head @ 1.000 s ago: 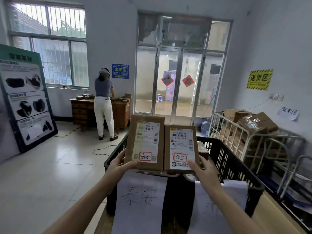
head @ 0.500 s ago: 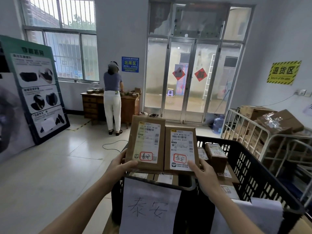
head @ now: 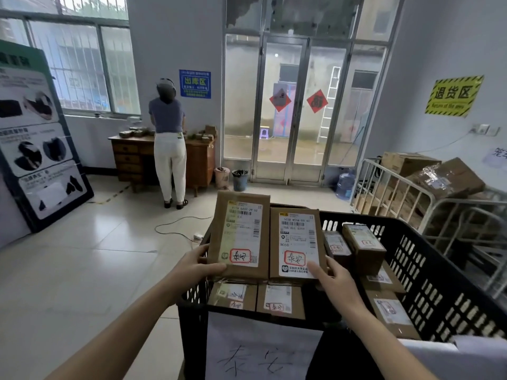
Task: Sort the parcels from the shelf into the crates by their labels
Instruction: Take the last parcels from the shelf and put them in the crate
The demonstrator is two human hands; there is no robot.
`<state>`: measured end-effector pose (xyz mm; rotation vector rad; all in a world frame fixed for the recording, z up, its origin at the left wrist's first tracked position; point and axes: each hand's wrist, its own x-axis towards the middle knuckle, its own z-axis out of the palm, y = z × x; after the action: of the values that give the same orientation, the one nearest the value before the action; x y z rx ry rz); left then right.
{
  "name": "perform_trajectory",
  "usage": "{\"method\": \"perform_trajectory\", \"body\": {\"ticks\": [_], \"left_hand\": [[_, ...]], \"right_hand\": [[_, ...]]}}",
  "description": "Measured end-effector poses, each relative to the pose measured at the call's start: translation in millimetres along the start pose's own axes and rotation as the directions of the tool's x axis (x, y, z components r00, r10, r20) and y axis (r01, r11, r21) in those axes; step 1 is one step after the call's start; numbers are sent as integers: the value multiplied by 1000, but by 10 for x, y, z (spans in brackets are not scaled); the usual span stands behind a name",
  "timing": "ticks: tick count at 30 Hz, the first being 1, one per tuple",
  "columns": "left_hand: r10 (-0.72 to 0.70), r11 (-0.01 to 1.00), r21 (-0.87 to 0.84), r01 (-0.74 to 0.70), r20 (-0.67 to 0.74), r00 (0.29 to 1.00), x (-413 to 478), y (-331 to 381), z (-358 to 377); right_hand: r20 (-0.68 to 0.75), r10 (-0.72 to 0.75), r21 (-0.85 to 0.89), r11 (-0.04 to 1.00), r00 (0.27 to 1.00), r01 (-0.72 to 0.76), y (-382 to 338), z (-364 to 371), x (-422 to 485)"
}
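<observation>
I hold two flat brown parcels side by side above a black plastic crate (head: pixel 428 272). My left hand (head: pixel 196 266) grips the lower left corner of the left parcel (head: pixel 238 234). My right hand (head: pixel 333 275) grips the bottom edge of the right parcel (head: pixel 296 242). Each parcel carries a white shipping label with a red-ringed handwritten mark. A white paper sign (head: pixel 260 349) with the same handwritten characters hangs on the crate's front wall. Several more brown parcels (head: pixel 279 300) lie inside the crate below my hands.
A second white sign (head: pixel 466 357) shows at the lower right. A metal cage trolley (head: pixel 428 196) with cardboard boxes stands to the right. A person (head: pixel 168 144) stands at a wooden desk (head: pixel 131 157) by the far wall. A cable (head: pixel 175 229) lies on the tiled floor.
Both parcels have come down closer to the crate, and my view has tilted downward, so the parcels inside the crate now show.
</observation>
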<state>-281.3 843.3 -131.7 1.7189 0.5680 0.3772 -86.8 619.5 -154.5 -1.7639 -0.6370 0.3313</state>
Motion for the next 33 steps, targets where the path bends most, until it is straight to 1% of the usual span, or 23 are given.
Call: {"method": "perform_trajectory", "body": {"ticks": [4, 8, 10, 13, 16, 18, 20, 26, 29, 31, 33], "left_hand": [[-71, 994, 87, 63, 89, 994, 130, -131, -1], [-191, 968, 189, 166, 123, 974, 255, -234, 11], [-269, 946, 228, 232, 151, 951, 313, -273, 9], [-404, 886, 318, 338, 170, 899, 368, -319, 4], [-488, 841, 362, 402, 189, 852, 466, -350, 20], [-498, 834, 368, 412, 178, 849, 561, -355, 38], [-487, 832, 374, 409, 142, 862, 685, -368, 55], [-502, 831, 304, 467, 45, 864, 1021, -501, 138], [-513, 814, 323, 483, 11, 858, 1103, -616, 193], [-497, 810, 356, 467, -7, 867, 1148, -667, 210], [-495, 803, 384, 456, 4, 869, 1187, -692, 207]], "right_hand": [[-21, 66, -40, 997, 998, -67, 135, 51, -26], [16, 134, -129, 983, 991, -131, 153, 62, 10], [55, 183, -199, 965, 982, -169, 151, 54, 73], [136, 305, -315, 915, 943, -251, 168, 60, 213], [208, 428, -362, 869, 880, -337, 214, 88, 346], [229, 461, -354, 860, 858, -368, 255, 133, 428], [246, 478, -338, 858, 844, -387, 303, 204, 509], [265, 506, -277, 855, 821, -438, 496, 429, 739], [271, 531, -297, 840, 803, -454, 610, 526, 839], [260, 556, -323, 821, 790, -471, 690, 573, 905], [263, 575, -365, 803, 775, -472, 746, 592, 957]]}}
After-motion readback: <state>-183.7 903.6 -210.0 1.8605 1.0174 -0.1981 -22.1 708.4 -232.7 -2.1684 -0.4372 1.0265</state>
